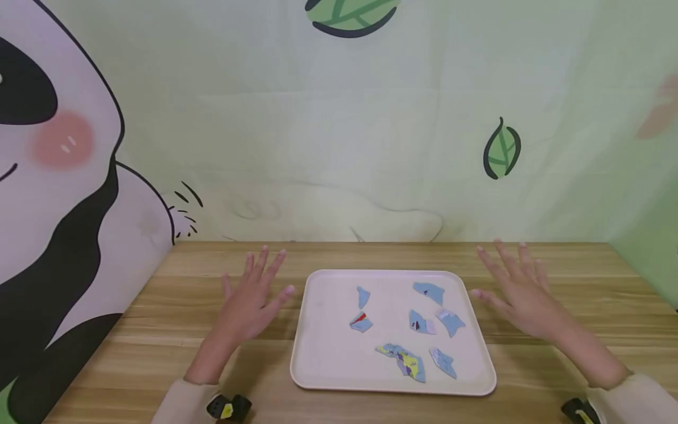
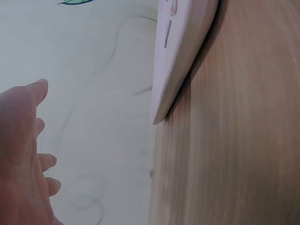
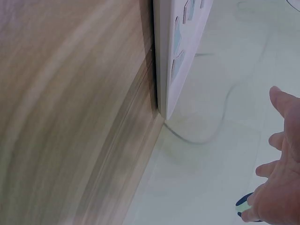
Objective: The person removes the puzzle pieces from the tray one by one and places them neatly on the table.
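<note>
A white tray (image 1: 328, 359) lies on the table with several flat, irregular cardboard pieces on it, which look like jigsaw pieces. The largest, a blue and yellow piece (image 1: 408, 360), is near the front edge. A blue piece with a red mark (image 1: 361, 322) and a small blue piece (image 1: 363, 297) sit on the left half; other blue pieces (image 1: 429, 292) are on the right. My left hand (image 1: 251, 306) is held left of the tray, fingers spread, touching nothing. To the tray's right, my right hand (image 1: 521, 291) hovers with spread fingers, holding nothing.
The wooden table (image 1: 175, 353) runs back to a pale green wall covering (image 1: 318, 147) with painted leaves. A large painted panda (image 1: 63, 176) fills the left side. A dark band (image 1: 229, 407) with a yellow mark is on the left wrist, with a similar one on the right.
</note>
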The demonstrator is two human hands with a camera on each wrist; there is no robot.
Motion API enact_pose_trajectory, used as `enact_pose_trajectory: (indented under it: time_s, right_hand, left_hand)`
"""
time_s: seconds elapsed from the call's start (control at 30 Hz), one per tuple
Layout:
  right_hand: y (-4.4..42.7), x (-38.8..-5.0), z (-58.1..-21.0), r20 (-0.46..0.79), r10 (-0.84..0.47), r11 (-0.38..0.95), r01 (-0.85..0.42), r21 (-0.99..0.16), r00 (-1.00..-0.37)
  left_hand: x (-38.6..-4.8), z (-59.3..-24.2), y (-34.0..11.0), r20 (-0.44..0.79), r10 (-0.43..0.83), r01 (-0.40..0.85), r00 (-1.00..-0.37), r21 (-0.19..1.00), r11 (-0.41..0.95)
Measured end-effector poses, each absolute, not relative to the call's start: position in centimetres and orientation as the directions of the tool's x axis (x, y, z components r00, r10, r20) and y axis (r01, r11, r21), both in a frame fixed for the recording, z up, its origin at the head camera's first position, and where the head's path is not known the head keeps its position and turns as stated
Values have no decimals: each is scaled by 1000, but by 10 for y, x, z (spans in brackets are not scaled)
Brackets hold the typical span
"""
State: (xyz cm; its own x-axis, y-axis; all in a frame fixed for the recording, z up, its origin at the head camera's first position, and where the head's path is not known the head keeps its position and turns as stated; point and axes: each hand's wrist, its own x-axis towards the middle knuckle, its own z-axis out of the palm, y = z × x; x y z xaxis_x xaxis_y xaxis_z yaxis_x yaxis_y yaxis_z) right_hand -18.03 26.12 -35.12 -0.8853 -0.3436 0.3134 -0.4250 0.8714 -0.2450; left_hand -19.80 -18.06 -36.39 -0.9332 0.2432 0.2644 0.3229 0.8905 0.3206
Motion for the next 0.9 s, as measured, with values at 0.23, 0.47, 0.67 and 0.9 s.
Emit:
enact_pose_trajectory:
  time_s: [0.23,0.47,0.67,0.9]
  right_hand:
    - [256,-177,-349,299,-362,801,-459,-384,-883]
    - [247,-172,-348,310,-362,731,-474,-491,-879]
    - [240,-169,-350,319,-343,691,-468,-552,-883]
    - [232,-164,-353,270,-370,579,-447,-681,-889]
  left_hand:
    - [-198,-368,-181,301,250,380,-920,538,752]
    - [-195,-372,-178,303,220,375,-927,727,576]
    - [-192,-376,-177,240,198,306,-950,838,452]
    - [-190,-380,-173,148,195,210,-970,911,354]
